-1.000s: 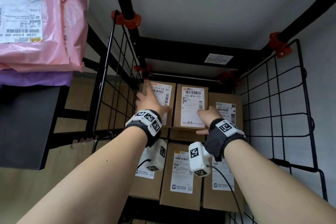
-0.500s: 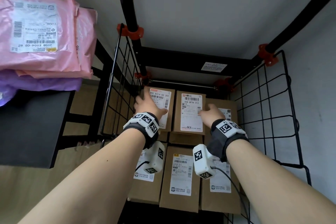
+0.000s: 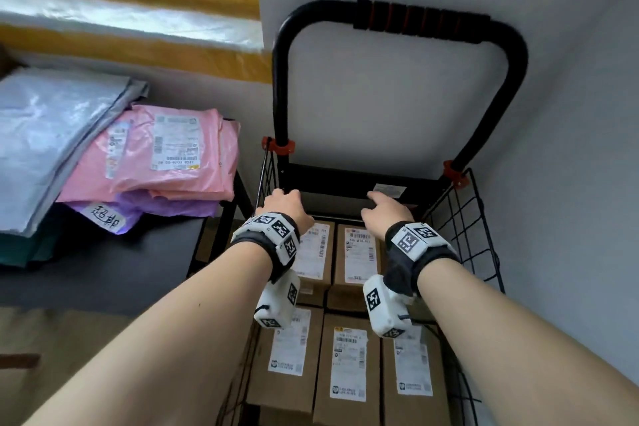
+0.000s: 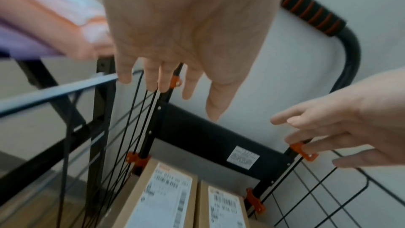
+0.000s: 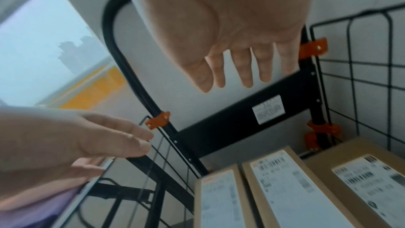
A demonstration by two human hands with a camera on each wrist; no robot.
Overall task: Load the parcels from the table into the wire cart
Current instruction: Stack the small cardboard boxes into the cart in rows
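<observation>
1. The wire cart (image 3: 463,218) stands against the wall, its black handle (image 3: 418,21) rising at the far end.
2. The dark table (image 3: 103,266) sits just left of the cart, bearing pink, purple and grey mailer parcels (image 3: 166,152).
3. Brown boxes (image 3: 349,367) lie in rows inside the cart.
4. The left hand (image 3: 287,204) and right hand (image 3: 387,211) hover above the cart's far boxes, fingers spread loose, holding nothing.

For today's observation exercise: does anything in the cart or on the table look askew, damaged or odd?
Nothing stands out. The cardboard boxes lie flat in neat rows in the wire cart; the pink mailers sit stacked on the table.
</observation>
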